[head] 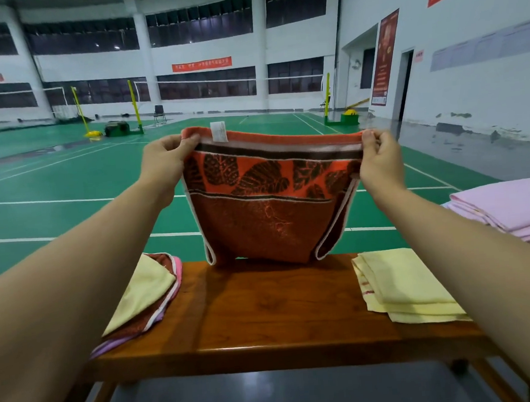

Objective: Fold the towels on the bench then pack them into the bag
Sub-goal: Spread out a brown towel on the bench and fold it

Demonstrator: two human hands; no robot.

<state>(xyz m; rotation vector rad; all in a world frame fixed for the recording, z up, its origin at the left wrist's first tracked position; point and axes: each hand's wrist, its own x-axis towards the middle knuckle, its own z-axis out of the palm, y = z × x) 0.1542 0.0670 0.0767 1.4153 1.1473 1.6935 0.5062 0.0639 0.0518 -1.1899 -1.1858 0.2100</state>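
An orange and brown leaf-patterned towel (270, 200) hangs doubled over in the air above the wooden bench (267, 321). My left hand (167, 159) pinches its top left corner. My right hand (381, 160) pinches the top right corner. The towel's lower fold just reaches the far edge of the bench. A white label sticks up from its top hem. No bag shows in this view.
A loose pile of towels (145, 302), yellow on top, lies on the bench's left end. A folded yellow towel (406, 285) lies on the right end. Folded pink towels (511, 210) sit on a surface at the far right. Green court floor lies beyond.
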